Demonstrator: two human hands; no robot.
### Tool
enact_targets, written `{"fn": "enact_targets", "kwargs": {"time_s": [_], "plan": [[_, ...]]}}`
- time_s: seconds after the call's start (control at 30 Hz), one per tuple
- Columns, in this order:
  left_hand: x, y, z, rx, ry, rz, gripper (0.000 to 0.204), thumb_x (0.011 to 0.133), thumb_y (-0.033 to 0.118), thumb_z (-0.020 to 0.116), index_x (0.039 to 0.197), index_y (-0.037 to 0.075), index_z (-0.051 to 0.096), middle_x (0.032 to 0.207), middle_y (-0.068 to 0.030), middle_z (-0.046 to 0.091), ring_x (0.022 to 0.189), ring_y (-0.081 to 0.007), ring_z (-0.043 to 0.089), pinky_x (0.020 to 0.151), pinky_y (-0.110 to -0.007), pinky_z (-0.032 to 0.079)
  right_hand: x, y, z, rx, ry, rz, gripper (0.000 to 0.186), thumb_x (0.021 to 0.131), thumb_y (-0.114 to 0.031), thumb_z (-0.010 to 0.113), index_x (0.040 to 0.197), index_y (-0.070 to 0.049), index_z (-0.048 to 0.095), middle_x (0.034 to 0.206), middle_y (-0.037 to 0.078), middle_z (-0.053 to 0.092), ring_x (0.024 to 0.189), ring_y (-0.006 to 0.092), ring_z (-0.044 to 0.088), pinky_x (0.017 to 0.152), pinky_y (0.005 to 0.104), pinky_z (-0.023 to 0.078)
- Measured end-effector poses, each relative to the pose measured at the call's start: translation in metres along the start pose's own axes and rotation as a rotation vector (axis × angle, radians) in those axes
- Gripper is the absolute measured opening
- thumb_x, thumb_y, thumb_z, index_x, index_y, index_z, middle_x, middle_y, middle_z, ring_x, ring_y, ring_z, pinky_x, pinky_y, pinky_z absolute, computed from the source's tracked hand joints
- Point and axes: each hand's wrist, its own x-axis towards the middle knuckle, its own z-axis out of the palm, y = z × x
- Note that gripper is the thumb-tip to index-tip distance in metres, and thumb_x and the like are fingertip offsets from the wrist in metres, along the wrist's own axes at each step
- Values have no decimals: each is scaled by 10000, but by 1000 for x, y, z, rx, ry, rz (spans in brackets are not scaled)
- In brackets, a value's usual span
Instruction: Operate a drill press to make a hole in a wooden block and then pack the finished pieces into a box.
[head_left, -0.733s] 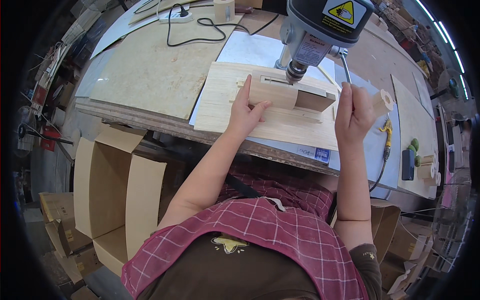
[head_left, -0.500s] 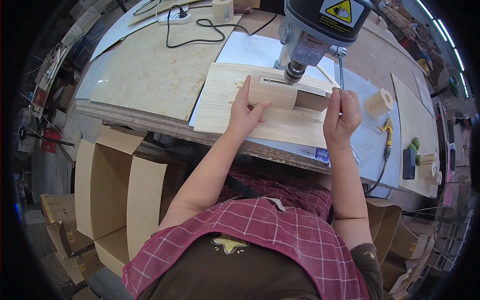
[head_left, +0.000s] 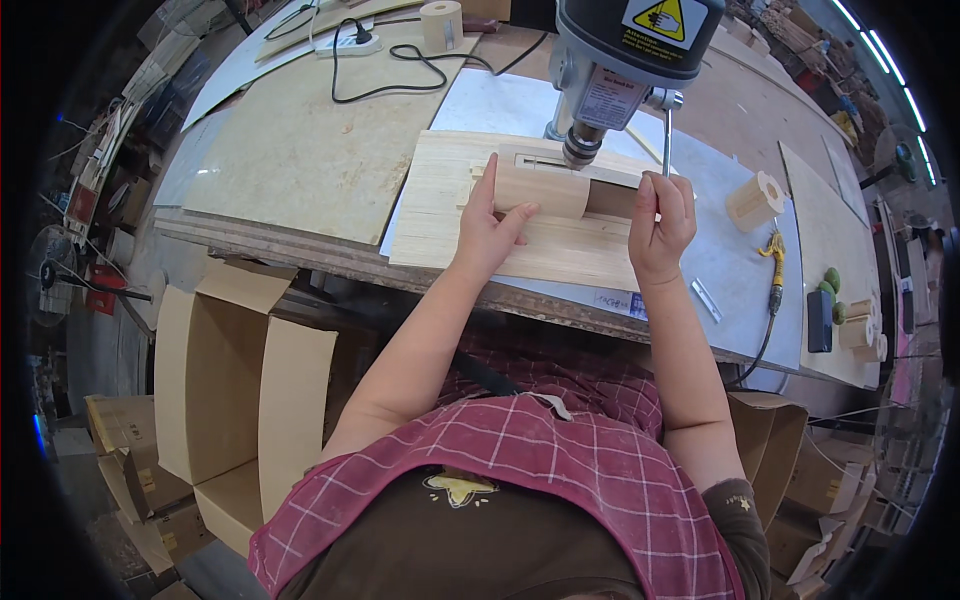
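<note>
My left hand point(head_left: 490, 222) grips a pale wooden block point(head_left: 545, 193) with a rounded side and a narrow slot along its top. Its thumb lies across the front and its fingers are at the left end. From the block's right end juts a thin brown panel point(head_left: 612, 200). My right hand point(head_left: 662, 228) pinches this panel's outer edge; the exact grip is partly hidden by the fingers. Just over the slotted top stands the chuck point(head_left: 581, 146) of a drill press point(head_left: 625, 50), its metal lever point(head_left: 668, 130) hanging above my right hand. Beneath the block lies a light wooden board point(head_left: 435, 215).
A wooden cylinder point(head_left: 755, 201) and a yellow-tipped air gun point(head_left: 776, 275) lie to the right, near a black phone-like object point(head_left: 819, 322). A clear strip point(head_left: 706, 300) rests beside my right forearm. Farther back is a power strip point(head_left: 348, 42). Cardboard boxes point(head_left: 220, 400) stand below left.
My right hand has moved left toward the block, and less of the brown panel shows. The clear strip by my forearm is now uncovered. My left hand keeps its hold.
</note>
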Motion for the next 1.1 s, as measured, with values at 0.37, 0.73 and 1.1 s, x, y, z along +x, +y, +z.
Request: {"fn": "enact_targets", "kwargs": {"time_s": [0.37, 0.73, 1.1], "plan": [[1, -5, -4, -21, -13, -13, 783, 746, 56, 643, 1376, 71, 179, 1185, -134, 430, 747, -134, 564, 472, -219, 499, 113, -36, -43, -303, -140, -2, 187, 831, -168, 543, 705, -29, 529, 550, 107, 437, 483, 246, 450, 466, 318, 358], [-3, 2, 29, 109, -90, -29, 702, 810, 157, 596, 1352, -15, 186, 1120, -180, 457, 716, -177, 553, 555, -251, 476, 191, 19, -30, -212, -409, 320, 362, 823, -342, 446, 699, -24, 568, 562, 13, 486, 546, 94, 449, 520, 236, 330], [6, -21, 32, 140, -9, 204, 707, 800, 169, 608, 1340, -41, 201, 1182, -217, 446, 1028, -261, 508, 806, -297, 440, 157, -13, -41, -164, -298, 116, 327, 860, -288, 500, 735, 12, 540, 601, 23, 483, 590, 96, 430, 566, 244, 352]]}}
